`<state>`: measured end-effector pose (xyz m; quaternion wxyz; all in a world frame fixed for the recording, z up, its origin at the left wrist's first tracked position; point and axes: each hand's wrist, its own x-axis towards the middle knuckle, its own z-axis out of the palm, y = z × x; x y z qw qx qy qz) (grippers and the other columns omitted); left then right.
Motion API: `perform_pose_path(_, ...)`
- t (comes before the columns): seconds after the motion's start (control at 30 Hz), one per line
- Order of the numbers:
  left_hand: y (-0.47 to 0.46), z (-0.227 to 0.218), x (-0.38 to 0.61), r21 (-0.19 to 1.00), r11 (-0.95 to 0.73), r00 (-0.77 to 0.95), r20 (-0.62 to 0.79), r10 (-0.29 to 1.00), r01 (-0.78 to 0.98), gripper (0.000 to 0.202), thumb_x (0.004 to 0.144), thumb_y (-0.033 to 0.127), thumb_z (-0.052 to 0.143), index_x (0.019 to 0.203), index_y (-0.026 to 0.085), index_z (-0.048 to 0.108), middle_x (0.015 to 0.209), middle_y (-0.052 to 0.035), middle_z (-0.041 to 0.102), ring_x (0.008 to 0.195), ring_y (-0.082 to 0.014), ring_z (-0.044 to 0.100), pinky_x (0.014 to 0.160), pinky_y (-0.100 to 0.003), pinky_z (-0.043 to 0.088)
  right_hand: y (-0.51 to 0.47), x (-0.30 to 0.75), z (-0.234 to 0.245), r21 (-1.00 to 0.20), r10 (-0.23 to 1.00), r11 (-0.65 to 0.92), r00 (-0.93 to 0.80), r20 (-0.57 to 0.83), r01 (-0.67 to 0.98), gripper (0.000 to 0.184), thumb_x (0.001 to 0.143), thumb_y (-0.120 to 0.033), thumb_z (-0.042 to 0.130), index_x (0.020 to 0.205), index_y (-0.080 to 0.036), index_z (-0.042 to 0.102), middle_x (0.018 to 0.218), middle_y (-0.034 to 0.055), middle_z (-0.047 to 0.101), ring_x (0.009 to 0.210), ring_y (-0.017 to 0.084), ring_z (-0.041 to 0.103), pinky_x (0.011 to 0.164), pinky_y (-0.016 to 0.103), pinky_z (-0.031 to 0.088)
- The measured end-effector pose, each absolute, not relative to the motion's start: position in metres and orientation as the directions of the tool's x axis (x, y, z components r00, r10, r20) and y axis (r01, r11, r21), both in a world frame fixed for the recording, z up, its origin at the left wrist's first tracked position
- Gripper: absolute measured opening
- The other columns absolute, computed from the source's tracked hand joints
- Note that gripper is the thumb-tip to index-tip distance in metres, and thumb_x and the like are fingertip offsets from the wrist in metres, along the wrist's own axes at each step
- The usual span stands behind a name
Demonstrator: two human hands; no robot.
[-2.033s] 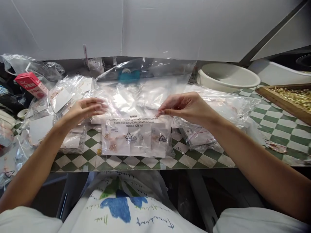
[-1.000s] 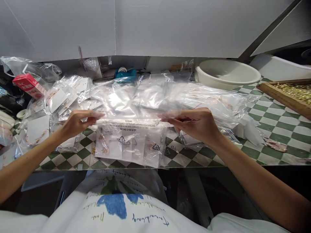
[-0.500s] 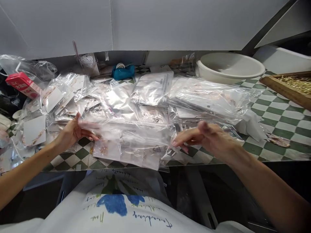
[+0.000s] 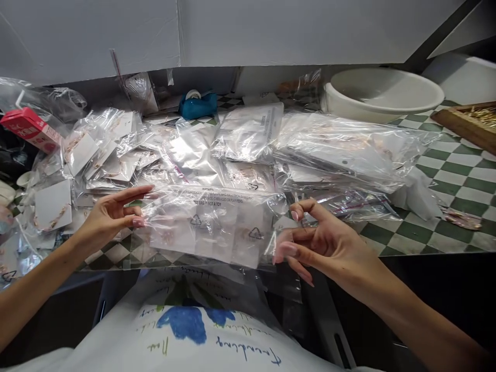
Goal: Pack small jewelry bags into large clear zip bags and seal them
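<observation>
A clear plastic bag [image 4: 209, 225] with a printed warning and white jewellery cards inside is held flat over the near table edge. My left hand [image 4: 112, 214] grips its left end between thumb and fingers. My right hand [image 4: 321, 243] pinches the right end, palm turned up, fingers curled. Behind the bag lies a heap of other clear bags [image 4: 248, 139] with cards.
The table [image 4: 445, 181] has a green and white chequered top. A white bowl [image 4: 382, 93] stands at the back right, a wooden tray [image 4: 465, 121] of gold pieces at the far right. A teal tape dispenser [image 4: 197, 103] sits at the back, a red carton [image 4: 27, 129] at the left.
The large clear sheet I held up has come down. Both hands have drawn the warning bag nearer, off the table edge, and the right hand has turned palm up.
</observation>
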<state>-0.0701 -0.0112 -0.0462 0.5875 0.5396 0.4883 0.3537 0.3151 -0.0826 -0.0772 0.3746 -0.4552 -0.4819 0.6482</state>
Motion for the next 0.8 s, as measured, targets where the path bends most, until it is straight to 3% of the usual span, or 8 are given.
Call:
perform_pose_path(0.13, -0.012, -0.044, -0.07, 0.977, 0.186, 0.262, -0.208, 0.942, 0.106, 0.055, 0.07, 0.023, 0.095, 0.121, 0.037, 0.08, 0.148, -0.007, 0.065, 0.065, -0.008, 0.067, 0.063, -0.02, 0.064, -0.084, 0.314, -0.076, -0.962, 0.924, -0.274, -0.279, -0.26, -0.01, 0.063, 0.08, -0.031, 0.088, 0.098, -0.028, 0.027, 0.073, -0.0048, 0.072, 0.049, 0.007, 0.051, 0.045, 0.013, 0.046)
perform_pose_path(0.27, -0.016, -0.042, -0.071, 0.98, 0.132, 0.354, -0.179, 0.918, 0.151, 0.072, 0.071, 0.015, 0.093, 0.133, 0.044, 0.072, 0.157, -0.0072, 0.056, 0.069, -0.0142, 0.075, 0.065, -0.027, 0.068, -0.087, 0.308, -0.063, -0.983, 0.969, -0.179, -0.182, -0.17, -0.033, 0.053, 0.085, -0.033, 0.084, 0.095, -0.026, 0.033, 0.071, -0.0071, 0.067, 0.052, 0.006, 0.052, 0.046, 0.011, 0.046)
perform_pose_path(0.37, -0.019, -0.038, -0.069, 0.983, 0.097, 0.368, -0.15, 0.918, 0.159, 0.071, 0.075, 0.014, 0.091, 0.136, 0.044, 0.07, 0.153, -0.0087, 0.06, 0.07, -0.0137, 0.076, 0.068, -0.026, 0.068, -0.088, 0.305, -0.057, -0.987, 0.985, -0.15, -0.09, -0.144, -0.063, 0.045, 0.09, -0.034, 0.079, 0.095, -0.026, 0.035, 0.068, -0.009, 0.061, 0.046, 0.004, 0.049, 0.042, 0.01, 0.044)
perform_pose_path(0.6, -0.014, -0.036, -0.071, 0.978, 0.042, 0.361, -0.115, 0.925, 0.204, 0.045, 0.077, 0.017, 0.09, 0.118, 0.035, 0.081, 0.147, -0.0072, 0.066, 0.076, -0.0108, 0.072, 0.075, -0.022, 0.067, -0.086, 0.312, -0.068, -0.987, 0.974, -0.149, -0.179, -0.136, -0.059, 0.045, 0.091, -0.033, 0.078, 0.096, -0.028, 0.034, 0.075, -0.0092, 0.067, 0.043, 0.008, 0.059, 0.039, 0.017, 0.052)
perform_pose_path(0.8, -0.015, -0.04, -0.07, 0.984, 0.063, 0.298, -0.112, 0.948, 0.169, 0.048, 0.076, 0.021, 0.091, 0.12, 0.035, 0.08, 0.148, -0.0071, 0.065, 0.07, -0.0086, 0.07, 0.071, -0.019, 0.065, -0.093, 0.307, -0.069, -0.956, 0.927, -0.284, -0.278, -0.254, -0.076, 0.061, 0.079, -0.033, 0.09, 0.093, -0.027, 0.031, 0.071, -0.0064, 0.07, 0.05, 0.011, 0.061, 0.046, 0.021, 0.057)
